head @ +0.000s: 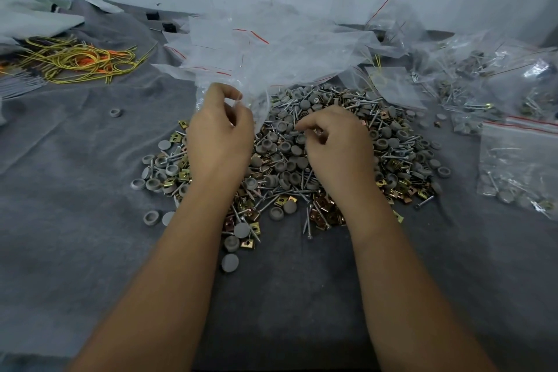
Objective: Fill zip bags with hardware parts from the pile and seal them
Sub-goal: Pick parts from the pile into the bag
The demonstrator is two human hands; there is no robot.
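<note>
Two hands: both reach out over the heap in the middle of the desk (75,160), which is draped in grey cloth.
Left hand (219,137): its fingers (229,96) are curled and pinching the lower edge of a clear zip bag (259,100), holding it just above the far left side of the heap.
Right hand (335,142): fingers bent down into the parts, tips pinched together at the top of the heap; something small seems caught between them, though I cannot tell which part.
Pile of hardware parts (290,166): a broad mound of grey round caps, silver screws and brass-coloured square clips, lying under and between both hands, with a few stray caps (115,113) scattered on the cloth to the left.
Empty zip bags (271,45): a loose drift of clear bags with red seal lines, piled just behind the heap and touching its far edge.
Filled bags (519,169): several on the right side of the desk, holding caps and screws; the nearest lies flat with its red seal strip at the top.
Yellow and orange ties (78,60): a tangled bundle at the far left, well apart from the heap.
</note>
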